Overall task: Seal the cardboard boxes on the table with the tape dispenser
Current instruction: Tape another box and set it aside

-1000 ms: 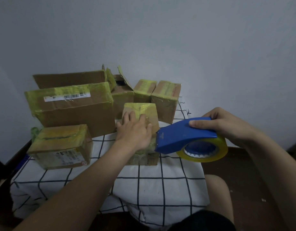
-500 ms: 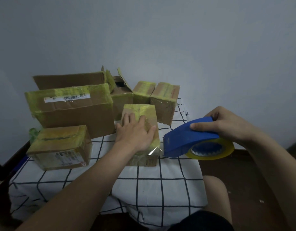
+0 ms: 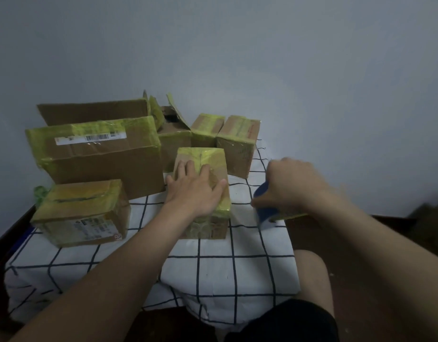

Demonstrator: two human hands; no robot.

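Tape dispenser [image 3: 264,213] held at the worktop's [image 3: 213,270] right edge, just beside the small taped box [image 3: 205,156].
Right hand [image 3: 294,183] curls round the blue dispenser, blurred; left hand [image 3: 195,193] lies flat, fingers straight, on the box top near the worktop's centre.

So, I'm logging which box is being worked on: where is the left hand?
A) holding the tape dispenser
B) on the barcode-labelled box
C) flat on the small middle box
C: the left hand lies flat on the small middle box; the right hand grips the blue tape dispenser.
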